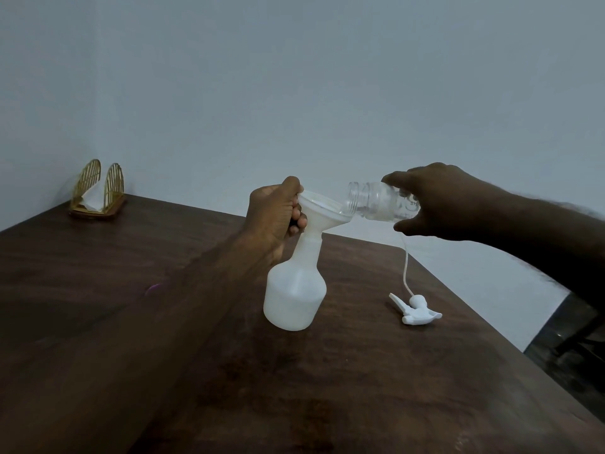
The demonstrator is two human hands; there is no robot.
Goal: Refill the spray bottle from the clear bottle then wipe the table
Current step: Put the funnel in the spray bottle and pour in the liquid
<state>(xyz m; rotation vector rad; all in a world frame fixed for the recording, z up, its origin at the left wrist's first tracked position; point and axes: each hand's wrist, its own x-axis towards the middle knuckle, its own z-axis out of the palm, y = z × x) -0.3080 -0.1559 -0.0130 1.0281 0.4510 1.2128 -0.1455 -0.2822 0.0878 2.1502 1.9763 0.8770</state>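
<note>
A white translucent spray bottle (294, 293) stands upright on the dark wooden table (327, 388), its head removed. A white funnel (322, 213) sits in its neck. My left hand (273, 217) grips the funnel's rim and stem. My right hand (435, 201) holds a clear bottle (376, 201) tipped on its side, its open mouth resting over the funnel's right edge. The white trigger head (417, 309) with its thin dip tube lies on the table to the right of the spray bottle.
A gold wire napkin holder (98, 191) with white napkins stands at the table's far left corner by the wall. The table's right edge runs diagonally past the trigger head, with dark floor beyond it.
</note>
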